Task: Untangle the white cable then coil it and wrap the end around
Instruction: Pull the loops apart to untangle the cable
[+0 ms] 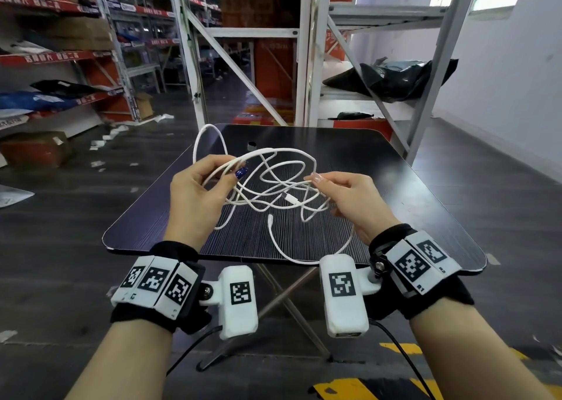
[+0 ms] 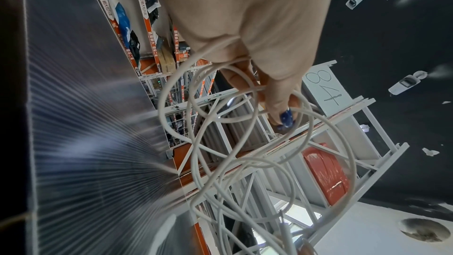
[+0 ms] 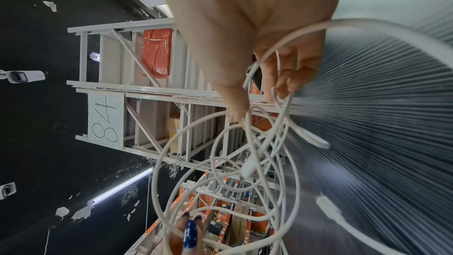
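A tangled white cable [image 1: 275,180] hangs in loose loops between both hands above the dark table [image 1: 380,186]. My left hand [image 1: 209,177] pinches a bundle of strands at the tangle's left side, thumb with a blue nail on top. My right hand [image 1: 331,186] pinches strands at the right side. One plug [image 1: 290,199] dangles in the middle of the tangle; the other end [image 1: 270,217] lies on the table, its strand curving toward the front edge. In the left wrist view the loops [image 2: 245,143] spill below the left fingers [image 2: 282,104]. In the right wrist view the right fingers [image 3: 282,84] curl round strands [image 3: 250,143].
The small folding table has a hole [image 1: 251,144] near its far edge. Metal shelving [image 1: 304,65] stands behind it, with black bags [image 1: 395,77] on the right rack. Stocked shelves [image 1: 60,49] line the left; paper scraps litter the floor [image 1: 115,132].
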